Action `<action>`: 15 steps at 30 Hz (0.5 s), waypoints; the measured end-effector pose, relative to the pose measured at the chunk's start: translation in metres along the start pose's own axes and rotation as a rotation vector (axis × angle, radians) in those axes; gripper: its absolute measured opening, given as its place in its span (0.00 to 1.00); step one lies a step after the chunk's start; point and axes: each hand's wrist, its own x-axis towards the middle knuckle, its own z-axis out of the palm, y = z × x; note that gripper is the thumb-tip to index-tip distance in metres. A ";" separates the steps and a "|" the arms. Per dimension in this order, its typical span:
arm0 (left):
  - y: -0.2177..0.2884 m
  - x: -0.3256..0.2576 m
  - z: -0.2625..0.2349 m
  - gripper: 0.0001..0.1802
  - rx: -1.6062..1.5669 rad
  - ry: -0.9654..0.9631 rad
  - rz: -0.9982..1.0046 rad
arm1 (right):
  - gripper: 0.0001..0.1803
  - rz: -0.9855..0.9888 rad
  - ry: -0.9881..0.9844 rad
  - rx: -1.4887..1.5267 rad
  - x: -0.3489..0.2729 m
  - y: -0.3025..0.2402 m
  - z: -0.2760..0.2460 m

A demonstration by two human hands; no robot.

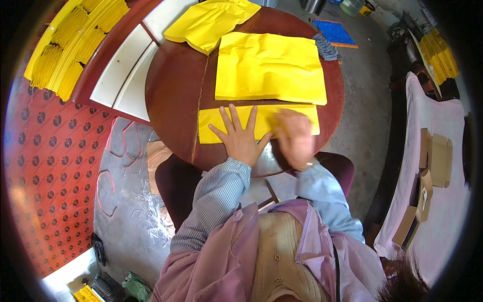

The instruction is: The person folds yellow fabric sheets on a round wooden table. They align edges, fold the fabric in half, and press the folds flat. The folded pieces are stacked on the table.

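Observation:
A long, narrow folded yellow sheet [264,117], of paper or thin cloth, lies flat along the near side of the round red-brown table [176,95]. My left hand [238,135] presses on its left half, palm down and fingers spread wide. Over the right half is my right hand [295,138], blurred by motion. Its fingers are smeared, and whether it holds anything does not show. Just beyond the strip lies a larger, creased yellow sheet or stack [270,68].
Another crumpled yellow sheet [209,22] overhangs the table's far left. A grey cloth [326,47] sits at the right rim. Stacked yellow bundles [75,43] rest on a red patterned surface [60,166] at left. Open cardboard boxes [440,161] lie on a pink-covered surface at right.

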 end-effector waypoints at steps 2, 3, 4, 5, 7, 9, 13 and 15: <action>0.001 0.003 0.002 0.46 0.137 -0.024 -0.032 | 0.30 -0.095 -0.129 0.003 0.012 -0.018 0.028; 0.000 0.002 0.002 0.46 0.067 0.011 -0.007 | 0.32 -0.083 -0.150 -0.038 0.016 -0.021 0.037; -0.004 0.001 0.002 0.46 0.004 0.067 0.025 | 0.33 -0.051 -0.195 -0.063 0.018 -0.023 0.046; -0.009 0.001 0.002 0.45 -0.050 0.074 0.039 | 0.37 -0.019 -0.256 -0.161 0.016 -0.013 0.042; -0.024 -0.002 0.001 0.47 -0.026 0.084 0.051 | 0.38 0.032 -0.273 -0.280 0.007 0.010 0.030; -0.044 -0.001 -0.002 0.49 -0.081 0.049 0.051 | 0.39 0.085 -0.282 -0.303 -0.003 0.035 0.014; -0.071 -0.003 -0.009 0.50 -0.045 0.054 -0.002 | 0.38 0.172 -0.294 -0.334 -0.016 0.062 0.002; -0.071 -0.004 -0.011 0.50 -0.073 0.096 0.009 | 0.37 0.195 -0.301 -0.309 -0.014 0.060 0.001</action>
